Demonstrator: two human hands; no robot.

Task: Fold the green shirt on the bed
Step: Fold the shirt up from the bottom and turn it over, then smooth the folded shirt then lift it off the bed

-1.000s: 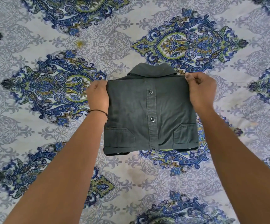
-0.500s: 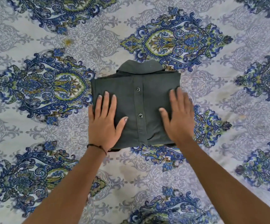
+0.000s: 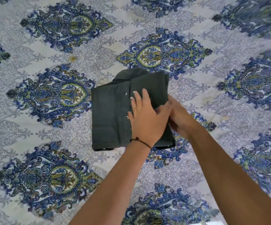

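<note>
The dark green shirt lies folded into a compact rectangle on the patterned bed sheet, collar at the far end, button placket and a pocket facing up. My left hand, with a black thread at the wrist, rests flat on the shirt's right half, fingers spread toward the collar. My right hand is at the shirt's right edge, thumb on top and fingers hidden beneath the fabric and under my left hand's thumb.
A white sheet with blue and green paisley medallions covers the bed in every direction. A small yellowish stain marks it to the far left of the shirt. Both forearms reach in from the bottom right.
Both hands were pressing flat on the shirt's two halves. My left hand has crossed onto the right half, and my right hand has slid off to the right edge and taken hold there.
</note>
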